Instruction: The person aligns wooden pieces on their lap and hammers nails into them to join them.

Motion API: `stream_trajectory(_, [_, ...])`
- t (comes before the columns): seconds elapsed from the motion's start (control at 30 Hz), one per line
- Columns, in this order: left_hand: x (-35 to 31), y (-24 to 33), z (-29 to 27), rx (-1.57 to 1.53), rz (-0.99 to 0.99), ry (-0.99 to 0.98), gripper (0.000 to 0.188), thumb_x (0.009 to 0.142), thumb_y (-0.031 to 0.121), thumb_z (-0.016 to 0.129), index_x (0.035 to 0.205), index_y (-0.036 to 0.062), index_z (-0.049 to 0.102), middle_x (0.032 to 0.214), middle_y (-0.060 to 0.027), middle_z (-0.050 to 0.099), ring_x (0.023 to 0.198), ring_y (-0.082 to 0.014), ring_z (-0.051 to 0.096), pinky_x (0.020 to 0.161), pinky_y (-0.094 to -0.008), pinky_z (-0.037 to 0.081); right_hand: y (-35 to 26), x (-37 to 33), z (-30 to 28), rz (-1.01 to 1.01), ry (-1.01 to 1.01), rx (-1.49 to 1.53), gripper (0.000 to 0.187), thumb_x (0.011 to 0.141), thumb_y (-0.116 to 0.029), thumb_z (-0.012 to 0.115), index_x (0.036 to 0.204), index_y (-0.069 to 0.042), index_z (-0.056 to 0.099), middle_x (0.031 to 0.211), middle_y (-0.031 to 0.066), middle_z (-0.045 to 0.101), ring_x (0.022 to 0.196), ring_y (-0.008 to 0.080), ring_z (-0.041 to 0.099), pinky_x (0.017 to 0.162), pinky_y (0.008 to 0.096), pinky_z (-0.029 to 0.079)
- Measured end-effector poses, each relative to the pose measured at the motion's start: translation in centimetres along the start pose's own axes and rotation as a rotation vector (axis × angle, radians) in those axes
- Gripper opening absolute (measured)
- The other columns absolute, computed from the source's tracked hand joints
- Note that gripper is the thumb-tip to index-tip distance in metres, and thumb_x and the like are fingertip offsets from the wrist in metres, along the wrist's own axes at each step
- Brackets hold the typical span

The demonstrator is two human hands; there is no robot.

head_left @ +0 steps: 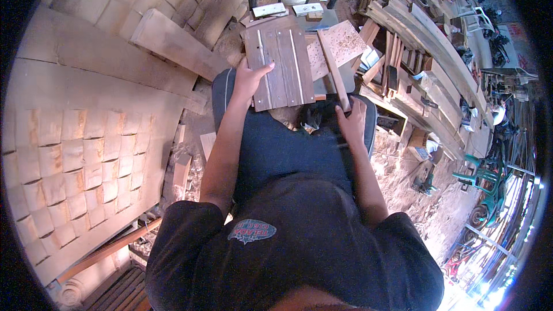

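My left hand (249, 82) grips the left edge of a dark brown wooden panel (285, 72), its thumb lying on the face. The panel is made of planks with pale lines between them and small round dots near its lower edge. In my right hand (353, 122) is the near end of a slim wooden stick (332, 66), which points away from me just right of the panel. Under the stick lies a pale board (348, 39) dotted with small holes. Both hands are above my lap, and the left fingers under the panel are hidden.
Beyond the panel sit two small white plates (269, 10) and a little wood block (314, 17). A large woven-pattern wooden panel (86, 155) stands at left, near a loose plank (173, 40). Stacked timber (443, 51) fills the right, with a green chair (479, 174) farther out.
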State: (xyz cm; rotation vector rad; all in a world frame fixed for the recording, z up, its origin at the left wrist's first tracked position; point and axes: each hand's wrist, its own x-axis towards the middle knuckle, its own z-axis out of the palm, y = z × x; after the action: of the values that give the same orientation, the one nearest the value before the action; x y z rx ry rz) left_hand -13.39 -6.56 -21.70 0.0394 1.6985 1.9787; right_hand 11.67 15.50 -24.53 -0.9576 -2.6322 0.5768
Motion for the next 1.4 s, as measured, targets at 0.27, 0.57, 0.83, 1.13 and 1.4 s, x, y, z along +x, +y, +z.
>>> stream_trajectory(0.27, [2.4,-4.1,0.9,-0.078,-0.101,-0.030,0.057,0.081,0.019,0.085,0.128,-0.0006,0.057,0.115,-0.0118,0.070,0.103,-0.0208,0.068,0.091,-0.0368,0.053,2.0,2.8,3.5,0.058,-0.086,0.105,0.065,0.085,-0.023,0.078,0.137,-0.001,0.047,0.128,0.0251,0.054,0.116,0.0447,0.059,0.098,0.0511,0.050])
stream_trajectory(0.57, [2.8,-5.4,1.0,-0.038,-0.050,0.013,0.061,0.082,0.019,0.085,0.133,0.0023,0.056,0.120,-0.0092,0.070,0.109,-0.0213,0.066,0.098,-0.0364,0.050,2.7,4.2,5.7,0.202,-0.154,0.158,0.055,0.083,-0.016,0.077,0.130,-0.001,0.053,0.109,0.0257,0.067,0.102,0.0448,0.066,0.089,0.0504,0.053])
stream_trajectory(0.83, [5.1,-5.0,-0.4,-0.141,-0.021,0.198,0.069,0.084,0.019,0.084,0.139,0.0004,0.048,0.128,-0.0130,0.063,0.114,-0.0250,0.063,0.099,-0.0383,0.050,2.9,4.7,6.0,0.202,-0.219,0.149,0.049,0.086,-0.017,0.069,0.129,-0.001,0.052,0.111,0.0274,0.067,0.100,0.0466,0.066,0.088,0.0535,0.053])
stream_trajectory(1.13, [6.0,-5.3,-0.9,-0.164,-0.099,0.168,0.073,0.086,0.026,0.083,0.143,0.0018,0.045,0.133,-0.0135,0.061,0.121,-0.0255,0.061,0.102,-0.0399,0.049,2.0,4.5,4.9,0.215,-0.231,0.100,0.046,0.085,-0.020,0.067,0.126,-0.003,0.053,0.104,0.0273,0.070,0.094,0.0467,0.069,0.086,0.0556,0.055])
stream_trajectory(1.4, [5.4,-5.7,0.9,-0.169,-0.132,0.114,0.073,0.091,0.026,0.078,0.149,0.0053,0.039,0.140,-0.0122,0.056,0.126,-0.0268,0.057,0.105,-0.0425,0.048,4.0,3.7,5.3,0.244,-0.246,0.058,0.055,0.085,-0.032,0.072,0.128,-0.002,0.056,0.106,0.0282,0.070,0.097,0.0466,0.069,0.088,0.0540,0.055])
